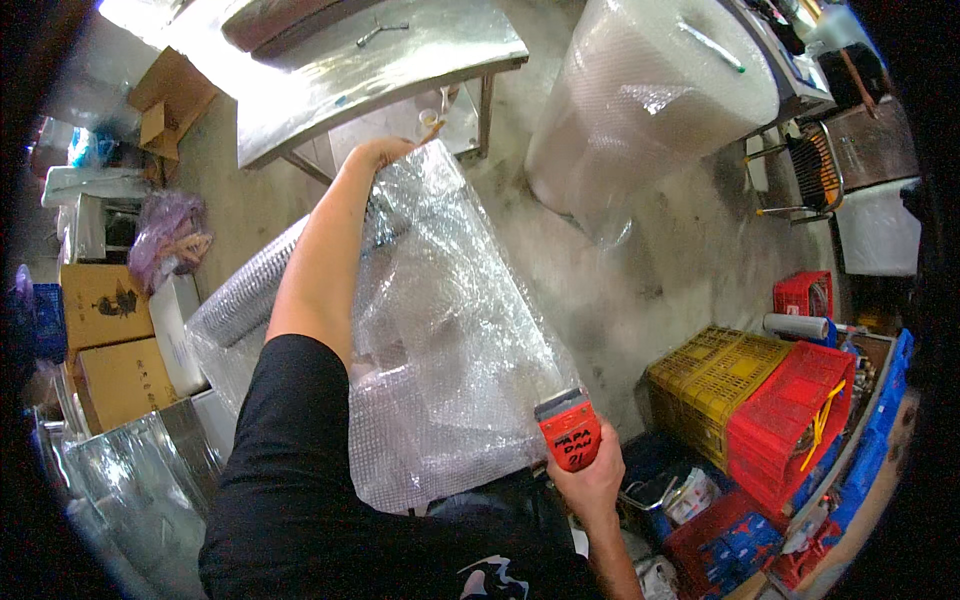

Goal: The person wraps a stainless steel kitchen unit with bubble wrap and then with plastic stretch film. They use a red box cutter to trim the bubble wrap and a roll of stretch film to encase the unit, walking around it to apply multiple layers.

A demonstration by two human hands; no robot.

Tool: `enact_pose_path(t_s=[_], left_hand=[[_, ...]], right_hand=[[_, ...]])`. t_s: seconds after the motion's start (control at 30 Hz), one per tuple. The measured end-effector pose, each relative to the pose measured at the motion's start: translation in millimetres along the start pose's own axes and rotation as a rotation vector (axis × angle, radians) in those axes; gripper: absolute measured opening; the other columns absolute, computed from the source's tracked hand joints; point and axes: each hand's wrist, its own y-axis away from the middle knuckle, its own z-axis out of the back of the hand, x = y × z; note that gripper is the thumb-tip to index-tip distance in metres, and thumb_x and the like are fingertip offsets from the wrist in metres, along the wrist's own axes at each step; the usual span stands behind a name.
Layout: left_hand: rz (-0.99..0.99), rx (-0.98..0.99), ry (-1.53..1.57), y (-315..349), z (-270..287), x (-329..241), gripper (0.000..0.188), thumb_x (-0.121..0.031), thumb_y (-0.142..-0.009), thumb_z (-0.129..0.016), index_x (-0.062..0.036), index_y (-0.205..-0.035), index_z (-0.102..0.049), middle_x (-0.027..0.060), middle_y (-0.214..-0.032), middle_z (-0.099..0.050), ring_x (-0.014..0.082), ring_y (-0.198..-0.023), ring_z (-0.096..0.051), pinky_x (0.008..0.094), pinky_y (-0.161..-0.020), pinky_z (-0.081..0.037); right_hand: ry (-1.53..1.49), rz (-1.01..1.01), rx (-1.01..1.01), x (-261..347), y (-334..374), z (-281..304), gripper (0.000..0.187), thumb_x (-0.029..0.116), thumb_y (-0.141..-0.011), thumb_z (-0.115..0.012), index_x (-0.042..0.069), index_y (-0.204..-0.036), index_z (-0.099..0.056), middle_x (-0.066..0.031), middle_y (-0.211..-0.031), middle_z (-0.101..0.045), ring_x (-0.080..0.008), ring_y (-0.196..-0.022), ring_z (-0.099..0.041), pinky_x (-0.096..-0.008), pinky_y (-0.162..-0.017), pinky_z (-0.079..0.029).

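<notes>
My left hand (385, 152) is stretched out ahead and grips the far top edge of a large clear sheet of bubble wrap (450, 330), holding it up so it hangs down toward my body. My right hand (592, 482) is low at the right, shut on a red-orange box cutter (568, 430) whose grey head touches the sheet's lower right edge. A folded lower layer of the wrap lies against my black shirt.
A big roll of bubble wrap (650, 100) stands ahead at the right. A steel table (370, 70) is ahead. Yellow (710, 380) and red crates (790, 420) sit at the right, cardboard boxes (105, 340) at the left, on a concrete floor (620, 280).
</notes>
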Motion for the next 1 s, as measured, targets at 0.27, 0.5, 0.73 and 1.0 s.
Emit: enact_pose_path(t_s=[0.27,0.5,0.73,1.0], left_hand=[[-0.436,-1.038,-0.475,131.6,-90.1,-34.9,0.045,-0.034,-0.096,-0.063,-0.011,-0.134,-0.062,0.017,-0.139,-0.06,0.0353,-0.127,-0.057,0.0443,-0.106,-0.045],[-0.518,-0.984,-0.462,191.2,-248.5,19.8,0.047,-0.026,-0.091,-0.071,-0.0097,-0.133,-0.06,0.0202,-0.144,-0.048,0.04,-0.134,-0.047,0.0465,-0.113,-0.039],[-0.502,-0.579,-0.318,228.3,-257.6,19.0,0.029,-0.031,-0.092,-0.069,-0.0089,-0.11,-0.07,0.0229,-0.139,-0.056,0.0393,-0.138,-0.045,0.0483,-0.116,-0.035],[-0.449,-0.639,-0.533,237.5,-307.3,35.0,0.024,-0.036,-0.092,-0.069,-0.0155,-0.105,-0.071,0.0193,-0.161,-0.034,0.0402,-0.153,-0.024,0.059,-0.123,-0.015]], right_hand=[[-0.018,0.012,0.036,-10.1,-5.2,-2.5,0.081,0.021,-0.068,-0.086,0.004,-0.137,-0.048,-0.0212,-0.117,-0.064,-0.0416,-0.108,-0.063,-0.0493,-0.093,-0.05],[-0.066,0.101,-0.029,-13.8,-0.2,0.2,0.074,0.016,-0.068,-0.085,0.004,-0.132,-0.051,-0.0195,-0.114,-0.063,-0.0393,-0.106,-0.064,-0.0454,-0.091,-0.051],[-0.031,0.18,-0.052,-18.7,-0.8,4.0,0.071,0.022,-0.071,-0.082,0.009,-0.132,-0.05,-0.0194,-0.109,-0.067,-0.0422,-0.098,-0.066,-0.0513,-0.084,-0.052],[-0.095,0.212,-0.083,-32.0,7.6,3.1,0.07,0.021,-0.07,-0.081,0.006,-0.13,-0.049,-0.0203,-0.106,-0.066,-0.0434,-0.096,-0.065,-0.0522,-0.082,-0.052]])
